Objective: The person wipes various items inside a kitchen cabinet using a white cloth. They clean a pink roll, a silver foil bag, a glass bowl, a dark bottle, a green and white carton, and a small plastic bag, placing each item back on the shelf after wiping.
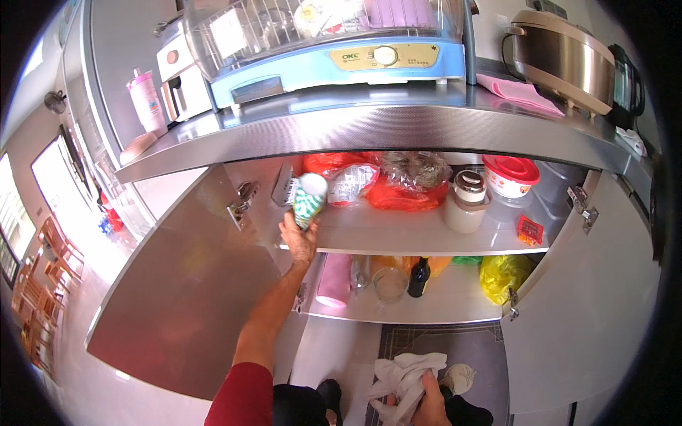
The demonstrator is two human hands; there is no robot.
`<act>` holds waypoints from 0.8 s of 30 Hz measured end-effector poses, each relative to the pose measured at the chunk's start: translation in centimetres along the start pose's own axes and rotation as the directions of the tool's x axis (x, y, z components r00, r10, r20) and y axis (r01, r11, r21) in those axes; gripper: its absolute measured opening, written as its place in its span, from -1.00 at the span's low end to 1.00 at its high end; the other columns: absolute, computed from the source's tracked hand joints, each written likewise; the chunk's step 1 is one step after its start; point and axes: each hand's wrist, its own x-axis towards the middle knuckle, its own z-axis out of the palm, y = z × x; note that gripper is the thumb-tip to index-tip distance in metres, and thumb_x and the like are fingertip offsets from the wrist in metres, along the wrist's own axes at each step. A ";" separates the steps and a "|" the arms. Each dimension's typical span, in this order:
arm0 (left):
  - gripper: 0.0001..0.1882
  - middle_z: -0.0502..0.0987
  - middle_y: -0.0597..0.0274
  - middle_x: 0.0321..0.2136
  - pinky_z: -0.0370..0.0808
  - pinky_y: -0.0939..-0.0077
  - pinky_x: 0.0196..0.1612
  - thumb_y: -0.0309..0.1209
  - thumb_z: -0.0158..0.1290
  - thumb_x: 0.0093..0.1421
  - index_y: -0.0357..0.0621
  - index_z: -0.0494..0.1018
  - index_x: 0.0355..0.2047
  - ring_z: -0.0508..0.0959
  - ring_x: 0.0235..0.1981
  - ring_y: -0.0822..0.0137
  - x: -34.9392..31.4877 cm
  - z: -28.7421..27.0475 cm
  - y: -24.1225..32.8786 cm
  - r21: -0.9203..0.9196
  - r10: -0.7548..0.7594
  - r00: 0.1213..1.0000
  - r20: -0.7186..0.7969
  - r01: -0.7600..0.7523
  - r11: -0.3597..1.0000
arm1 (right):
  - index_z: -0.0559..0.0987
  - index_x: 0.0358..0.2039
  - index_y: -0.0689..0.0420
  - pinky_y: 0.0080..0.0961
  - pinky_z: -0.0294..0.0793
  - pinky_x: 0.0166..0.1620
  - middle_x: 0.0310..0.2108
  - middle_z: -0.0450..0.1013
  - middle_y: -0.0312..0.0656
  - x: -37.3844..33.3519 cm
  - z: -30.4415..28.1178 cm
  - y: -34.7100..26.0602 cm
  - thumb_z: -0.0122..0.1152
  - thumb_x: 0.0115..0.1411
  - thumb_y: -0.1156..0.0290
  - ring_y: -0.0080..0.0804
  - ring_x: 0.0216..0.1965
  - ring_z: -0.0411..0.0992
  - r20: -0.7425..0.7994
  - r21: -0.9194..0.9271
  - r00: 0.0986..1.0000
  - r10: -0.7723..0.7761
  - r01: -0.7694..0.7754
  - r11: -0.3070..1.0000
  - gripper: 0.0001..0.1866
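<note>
My left hand (298, 240) is closed round the lower end of a green-and-white patterned canister (309, 206) with a pale round top. It holds the canister tilted at the left end of the cabinet's upper shelf (398, 231). Low in front of the cabinet, my right hand (430, 406) grips a crumpled white cloth (406, 376). Behind the canister lie red plastic bags (405, 197) and a clear printed packet (353, 183). Farther right on that shelf are a lidded cream jar (465, 206), a red-lidded tub (510, 176) and a small red packet (530, 231).
Both cabinet doors, left (177, 284) and right (590, 305), stand wide open. The lower shelf (455, 307) holds a pink cylinder (334, 280), a dark bottle (419, 278) and a yellow bag (503, 278). Above, the counter edge (383, 131) juts out, bearing a blue dish cabinet (284, 67) and a cooker (561, 60).
</note>
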 end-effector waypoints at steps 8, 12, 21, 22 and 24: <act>-0.49 0.44 0.16 -0.35 0.42 0.35 -0.26 -0.39 0.26 -0.12 -0.23 0.27 -0.18 0.46 -0.34 0.26 -9.4 -7.3 9.8 -0.497 -0.026 0.906 0.423 0.256 0.829 | 0.34 -0.08 0.17 -0.44 0.44 -0.34 -0.24 0.40 -0.17 -0.9 -0.3 -2.3 -0.09 0.18 0.06 -0.33 -0.37 0.39 0.204 0.004 0.872 -0.445 0.454 0.891 -0.54; -0.51 0.47 0.21 -0.28 0.46 0.48 -0.18 -0.47 0.24 -0.09 -0.23 0.27 -0.16 0.50 -0.29 0.40 -15.4 -11.5 13.3 -0.504 -0.171 0.675 0.718 0.673 0.541 | 0.36 -0.11 0.18 -0.46 0.42 -0.26 -0.27 0.39 -0.16 -1.5 -0.1 -1.6 0.00 0.14 0.26 -0.37 -0.36 0.40 0.177 -0.082 0.727 -0.664 0.683 0.726 -0.64; -0.54 0.44 0.27 -0.21 0.42 0.57 -0.15 -0.45 0.13 0.03 -0.23 0.26 -0.06 0.43 -0.20 0.47 -23.6 -17.1 14.1 -0.430 0.025 0.471 0.882 0.782 0.451 | 0.42 -0.05 0.12 -0.19 0.12 0.03 0.01 0.14 0.01 -1.9 3.4 0.3 0.13 -0.02 0.38 -0.03 -0.01 0.13 0.773 -0.583 0.246 -0.585 0.641 -0.500 -0.55; -0.53 0.43 0.29 -0.21 0.40 0.59 -0.13 -0.45 0.13 0.02 -0.23 0.25 -0.05 0.42 -0.18 0.48 -23.8 -17.5 14.3 -0.441 0.044 0.477 0.878 0.770 0.461 | 0.43 -0.05 0.11 -0.18 0.09 0.05 0.01 0.14 0.01 -1.5 3.3 0.7 0.11 -0.01 0.34 -0.02 0.00 0.12 0.765 -0.595 0.229 -0.602 0.611 -0.523 -0.55; -0.47 0.42 0.30 -0.16 0.36 0.58 -0.09 -0.45 0.14 -0.01 -0.21 0.24 -0.01 0.40 -0.16 0.49 -23.2 -18.8 16.1 -0.416 0.025 0.455 0.890 0.787 0.456 | 0.43 -0.07 0.13 -0.17 0.07 0.07 0.03 0.10 0.03 -1.0 3.5 1.2 0.07 0.03 0.35 0.02 0.04 0.08 0.727 -0.636 0.250 -0.639 0.595 -0.491 -0.60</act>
